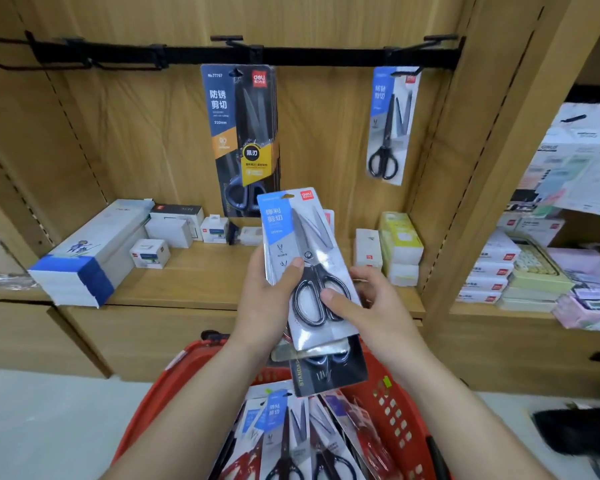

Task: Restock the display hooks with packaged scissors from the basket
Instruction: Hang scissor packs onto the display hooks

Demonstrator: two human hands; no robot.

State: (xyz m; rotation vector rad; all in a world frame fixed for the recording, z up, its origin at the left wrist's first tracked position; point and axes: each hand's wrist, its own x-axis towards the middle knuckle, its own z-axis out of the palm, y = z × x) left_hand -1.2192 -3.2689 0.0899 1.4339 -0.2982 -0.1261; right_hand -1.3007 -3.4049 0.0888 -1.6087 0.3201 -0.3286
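Both hands hold a small stack of scissors packs above the red basket [400, 424]. The front pack [303, 237] has a blue corner label and black-handled scissors; a dark pack [329, 374] sticks out below it. My left hand [267, 299] grips the stack's left edge with the thumb on the front. My right hand [371, 306] holds the right side, thumb over the handles. More packs [284, 434] lie in the basket. On the black rail [291, 57], one dark pack [239, 133] hangs mid-rail and a blue-white pack [392, 123] hangs at the right. The left hooks [84, 60] are bare.
A wooden shelf [222, 271] below the rail carries small white boxes [174, 226], a long blue-white box [94, 251] at the left and yellow-white boxes [400, 244] at the right. The neighbouring bay [534, 265] on the right holds stacked stationery. A pale floor shows at the lower left.
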